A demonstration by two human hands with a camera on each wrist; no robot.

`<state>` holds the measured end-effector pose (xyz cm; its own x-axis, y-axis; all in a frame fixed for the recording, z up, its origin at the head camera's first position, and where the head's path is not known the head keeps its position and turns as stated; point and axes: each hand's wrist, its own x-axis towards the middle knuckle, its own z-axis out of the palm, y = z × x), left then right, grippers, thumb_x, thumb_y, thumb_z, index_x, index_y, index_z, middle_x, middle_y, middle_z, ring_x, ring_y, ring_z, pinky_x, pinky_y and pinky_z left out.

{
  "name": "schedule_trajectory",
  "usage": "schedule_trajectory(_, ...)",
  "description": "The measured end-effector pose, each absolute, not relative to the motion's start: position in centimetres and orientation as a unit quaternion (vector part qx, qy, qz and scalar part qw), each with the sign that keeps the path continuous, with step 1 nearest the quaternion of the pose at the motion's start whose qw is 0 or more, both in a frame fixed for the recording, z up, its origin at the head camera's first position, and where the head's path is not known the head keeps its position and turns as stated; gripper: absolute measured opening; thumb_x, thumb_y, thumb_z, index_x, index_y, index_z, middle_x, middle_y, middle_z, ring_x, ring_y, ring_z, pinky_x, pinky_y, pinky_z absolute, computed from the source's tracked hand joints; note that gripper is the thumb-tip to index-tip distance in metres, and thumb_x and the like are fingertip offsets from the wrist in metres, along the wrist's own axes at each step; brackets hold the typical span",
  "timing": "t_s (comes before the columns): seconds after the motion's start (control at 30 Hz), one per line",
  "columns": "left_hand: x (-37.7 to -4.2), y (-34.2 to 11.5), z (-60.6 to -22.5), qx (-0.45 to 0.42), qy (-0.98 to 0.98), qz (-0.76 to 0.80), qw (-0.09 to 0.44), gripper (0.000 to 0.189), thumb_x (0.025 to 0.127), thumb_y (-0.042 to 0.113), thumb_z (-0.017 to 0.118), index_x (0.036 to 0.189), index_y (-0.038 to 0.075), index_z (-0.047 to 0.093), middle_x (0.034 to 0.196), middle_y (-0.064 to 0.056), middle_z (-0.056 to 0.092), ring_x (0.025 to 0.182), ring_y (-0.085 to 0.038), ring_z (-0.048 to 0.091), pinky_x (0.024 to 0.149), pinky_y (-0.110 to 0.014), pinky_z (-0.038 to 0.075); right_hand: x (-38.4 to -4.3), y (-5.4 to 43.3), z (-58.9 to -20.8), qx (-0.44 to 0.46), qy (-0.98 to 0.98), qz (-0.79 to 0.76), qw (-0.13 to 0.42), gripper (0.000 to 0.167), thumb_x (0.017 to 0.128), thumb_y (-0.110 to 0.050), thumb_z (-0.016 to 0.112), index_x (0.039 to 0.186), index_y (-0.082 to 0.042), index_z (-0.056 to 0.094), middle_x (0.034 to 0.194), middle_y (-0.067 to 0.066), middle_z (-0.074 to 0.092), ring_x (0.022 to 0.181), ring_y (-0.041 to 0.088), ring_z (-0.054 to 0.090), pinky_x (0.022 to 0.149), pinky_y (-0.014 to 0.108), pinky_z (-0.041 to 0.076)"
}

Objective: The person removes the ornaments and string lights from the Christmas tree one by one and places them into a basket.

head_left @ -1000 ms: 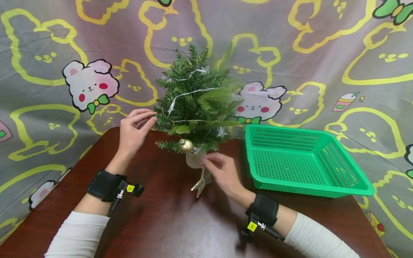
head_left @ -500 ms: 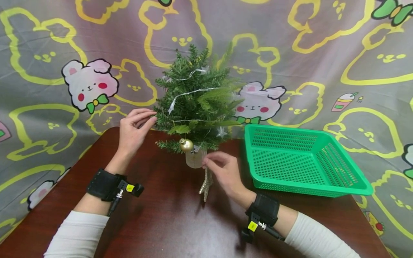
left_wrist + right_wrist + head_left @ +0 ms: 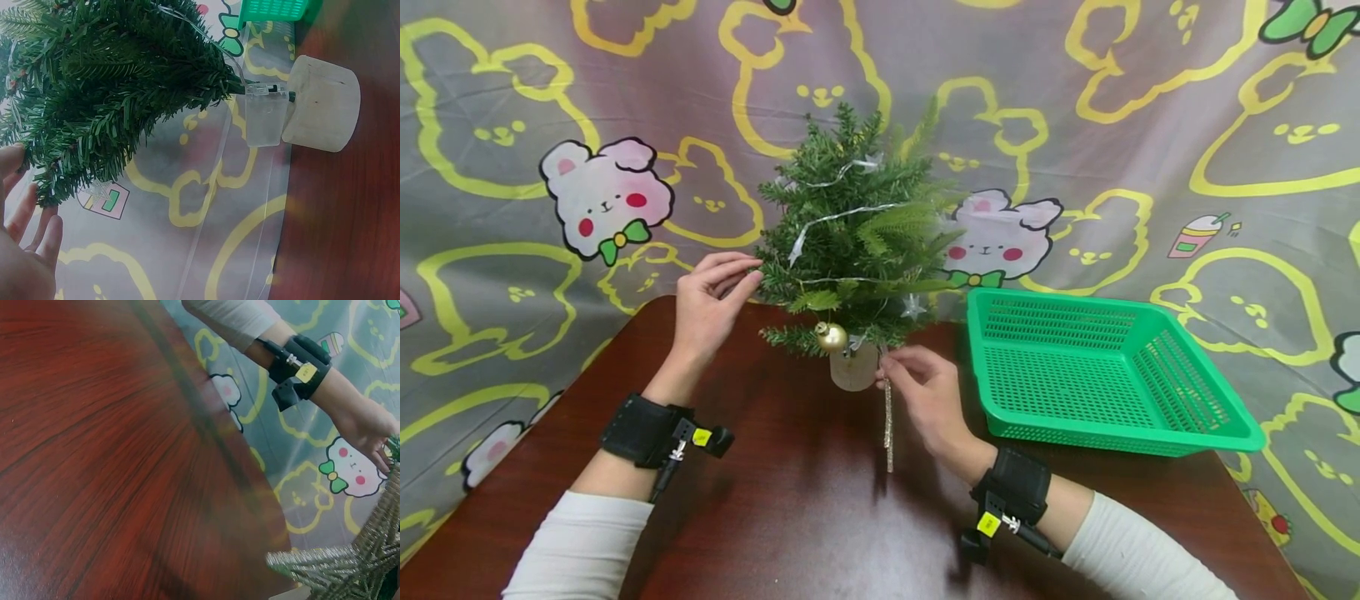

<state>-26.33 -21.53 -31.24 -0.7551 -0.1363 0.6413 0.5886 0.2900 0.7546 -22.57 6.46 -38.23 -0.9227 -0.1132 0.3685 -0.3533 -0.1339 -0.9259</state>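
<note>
A small artificial Christmas tree point(image 3: 850, 237) stands on the table in a whitish round base point(image 3: 322, 103). My left hand point(image 3: 711, 292) pinches a branch tip on its left side; in the left wrist view, thumb and fingers lie around the needles. My right hand point(image 3: 928, 396) pinches the upper end of a gold glitter star ornament point(image 3: 889, 429) beside the base. The star hangs down, edge-on in the head view, and its points point(image 3: 337, 569) fill the lower corner of the right wrist view. A gold bauble point(image 3: 831, 337) hangs from a low front branch.
At the right, a green plastic basket point(image 3: 1101, 442) stands close to the tree. A light string with clear stars point(image 3: 913, 307) winds round the branches, and its clear box point(image 3: 265, 115) hangs by the base. Behind the brown table point(image 3: 820, 533) hangs a patterned curtain point(image 3: 647, 92).
The gold star has turned from showing its face to edge-on, and my right hand has shifted slightly right with it. My left hand stays at the branch.
</note>
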Motion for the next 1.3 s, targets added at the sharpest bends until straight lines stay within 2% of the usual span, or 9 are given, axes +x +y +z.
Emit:
schedule_trajectory(0.2,-25.5,-21.0,-30.4,-0.153,-0.743,-0.569,0.316,0.023,0.093,0.002,0.065,0.110,-0.012,0.070,0.114,-0.016,0.062,0.098,-0.001,0.063,0.089,-0.011,0.051,-22.4,6.4,-37.7,0.161,-0.637,0.747,0.098,0.012,0.091,0.002,0.065,0.098,0.011,0.068,0.080,0.006,0.073,0.069,0.013,0.070,0.071,0.031,0.061)
schedule_trajectory(0.37,-26.5,-21.5,-31.3,-0.155,-0.740,-0.570,0.320,0.023,0.092,0.002,0.066,0.110,-0.011,0.070,0.113,-0.012,0.063,0.098,0.001,0.062,0.089,-0.011,0.051,-22.0,6.3,-37.2,0.155,-0.638,0.748,0.098,0.013,0.089,-0.001,0.069,0.097,0.010,0.070,0.076,0.000,0.073,0.067,0.013,0.070,0.068,0.030,0.061)
schedule_trajectory(0.6,-27.5,-22.2,-32.2,-0.157,-0.734,-0.575,0.325,0.022,0.092,0.009,0.069,0.109,-0.004,0.073,0.111,0.002,0.064,0.100,-0.002,0.064,0.090,-0.012,0.052,-21.2,6.1,-36.9,0.160,-0.624,0.758,0.100,0.020,0.087,-0.004,0.073,0.098,0.012,0.070,0.079,0.003,0.075,0.067,0.015,0.070,0.068,0.031,0.061)
schedule_trajectory(0.87,-27.2,-22.1,-32.1,-0.162,-0.729,-0.581,0.324,0.023,0.092,0.009,0.069,0.110,-0.005,0.073,0.112,-0.002,0.063,0.100,-0.001,0.066,0.090,-0.013,0.052,-20.6,5.7,-36.7,0.173,-0.610,0.765,0.109,0.020,0.088,-0.005,0.073,0.098,0.012,0.070,0.079,0.005,0.074,0.068,0.017,0.070,0.070,0.033,0.061)
schedule_trajectory(1.1,-27.3,-22.1,-32.2,-0.161,-0.731,-0.578,0.324,0.024,0.091,0.009,0.070,0.110,-0.005,0.073,0.112,0.003,0.063,0.100,0.000,0.066,0.090,-0.013,0.052,-20.0,5.8,-36.2,0.198,-0.608,0.756,0.136,0.016,0.089,-0.003,0.070,0.097,0.011,0.070,0.080,0.018,0.072,0.066,0.018,0.070,0.066,0.040,0.061)
schedule_trajectory(1.3,-27.2,-21.9,-32.0,-0.156,-0.734,-0.578,0.321,0.022,0.092,0.006,0.068,0.110,-0.006,0.073,0.112,-0.002,0.063,0.099,0.002,0.066,0.089,-0.012,0.052,-20.3,6.0,-35.6,0.186,-0.626,0.740,0.161,0.016,0.089,-0.007,0.072,0.095,0.007,0.072,0.078,0.012,0.073,0.065,0.017,0.070,0.064,0.038,0.061)
